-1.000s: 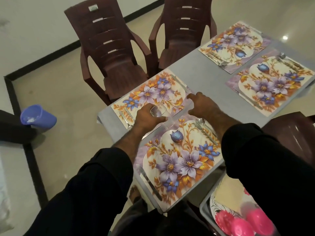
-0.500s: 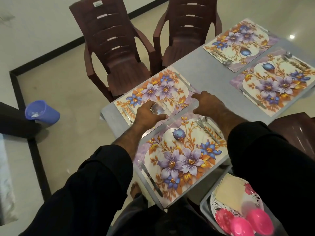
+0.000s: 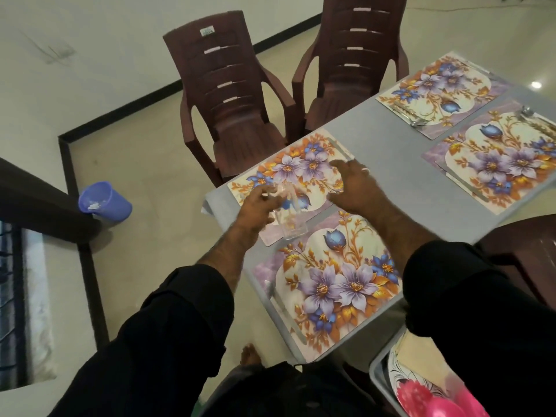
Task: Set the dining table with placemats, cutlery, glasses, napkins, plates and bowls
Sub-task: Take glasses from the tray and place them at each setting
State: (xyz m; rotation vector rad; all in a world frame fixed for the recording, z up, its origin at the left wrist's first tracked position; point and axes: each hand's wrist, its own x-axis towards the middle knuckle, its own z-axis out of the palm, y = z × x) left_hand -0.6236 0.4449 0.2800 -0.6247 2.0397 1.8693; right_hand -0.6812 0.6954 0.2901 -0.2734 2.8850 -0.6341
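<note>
The grey rectangular surface point(image 3: 400, 152) carries four floral placemats in purple, orange and cream. The nearest placemat point(image 3: 328, 284) lies with its long side flush along the near edge of the surface, a knife on its left part. The second placemat point(image 3: 301, 173) sits beyond it by the left corner, its far side close to the edge that faces the two brown plastic chairs point(image 3: 231, 94).

A clear drinking glass point(image 3: 290, 218) stands where these two mats meet, blurred, its base over the seam. The left hand point(image 3: 258, 209) has its fingers curled round the glass on its left side; that grip is narrow and holds the glass. The right hand point(image 3: 355, 188) is spread above the second placemat, fingers apart and relaxed, a wide grip with nothing in it; whether it touches the mat cannot be told.

Bare grey surface lies to the right of the right hand, between the near pair of mats and the far pair point(image 3: 496, 164), which bear cutlery. A blue plastic cup point(image 3: 103, 203) lies on the floor well left of the surface. At the lower right, below the near edge, a grey tray point(image 3: 379, 368) holds a patterned plate and pink bowls point(image 3: 436, 401).
</note>
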